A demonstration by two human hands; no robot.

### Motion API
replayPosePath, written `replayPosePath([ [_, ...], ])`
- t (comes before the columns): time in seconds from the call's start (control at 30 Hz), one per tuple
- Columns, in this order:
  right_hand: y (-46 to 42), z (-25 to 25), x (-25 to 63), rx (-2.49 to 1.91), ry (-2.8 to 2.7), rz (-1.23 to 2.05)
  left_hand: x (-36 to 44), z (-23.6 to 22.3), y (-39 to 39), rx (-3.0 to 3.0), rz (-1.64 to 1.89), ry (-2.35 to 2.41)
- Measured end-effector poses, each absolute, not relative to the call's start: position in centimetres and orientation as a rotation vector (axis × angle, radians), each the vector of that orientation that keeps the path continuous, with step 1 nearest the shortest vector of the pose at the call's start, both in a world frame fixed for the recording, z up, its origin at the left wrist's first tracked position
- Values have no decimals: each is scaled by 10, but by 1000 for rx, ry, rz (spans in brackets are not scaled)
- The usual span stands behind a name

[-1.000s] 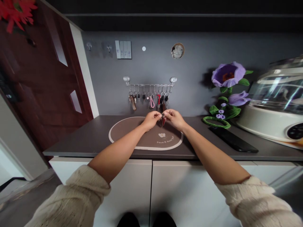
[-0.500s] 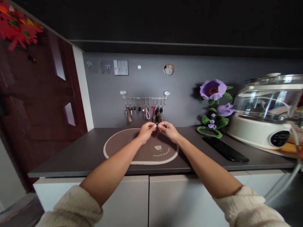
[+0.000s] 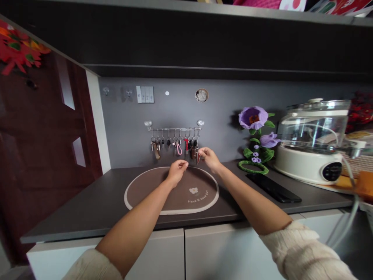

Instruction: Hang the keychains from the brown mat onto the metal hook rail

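Note:
My right hand (image 3: 210, 158) pinches a key ring (image 3: 197, 156) with a dark red tag hanging from it, close to the right end of the hook rail (image 3: 175, 129). Several bunches of keys (image 3: 169, 143) dangle from that rail, among them a pink loop (image 3: 178, 147) and a red piece (image 3: 187, 145). Over the brown oval mat (image 3: 151, 190) is my left hand (image 3: 176, 173), apart from the rail. Its thumb and forefinger are pressed together, and I cannot make out anything between them.
A purple fabric flower (image 3: 253, 118) stands on the right of the counter (image 3: 96, 202). In front of it lies a black phone (image 3: 274, 188). Farther right is a white appliance with a clear top (image 3: 309, 163). A dark shelf (image 3: 186, 50) overhangs the wall.
Both hands were together at the key ring above the mat. Now they are apart: the right has carried the ring towards the rail's right end, while the left has let go. The view has tilted up.

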State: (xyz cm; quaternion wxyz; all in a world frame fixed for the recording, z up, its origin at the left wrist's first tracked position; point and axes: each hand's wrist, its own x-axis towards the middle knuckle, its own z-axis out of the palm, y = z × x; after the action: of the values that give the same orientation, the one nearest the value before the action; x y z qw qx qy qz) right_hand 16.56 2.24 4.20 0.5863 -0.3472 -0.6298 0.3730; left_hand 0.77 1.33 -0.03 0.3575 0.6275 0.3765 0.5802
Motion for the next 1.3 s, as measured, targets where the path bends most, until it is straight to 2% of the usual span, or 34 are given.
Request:
replayPosePath([
  [0.5,68,104,174,-990,-1190,871,9,-7,20,1651,1476,1030],
  [1.3,95,104,173,-1157,-1140,858,9,-5,19,1595,1482,1040],
])
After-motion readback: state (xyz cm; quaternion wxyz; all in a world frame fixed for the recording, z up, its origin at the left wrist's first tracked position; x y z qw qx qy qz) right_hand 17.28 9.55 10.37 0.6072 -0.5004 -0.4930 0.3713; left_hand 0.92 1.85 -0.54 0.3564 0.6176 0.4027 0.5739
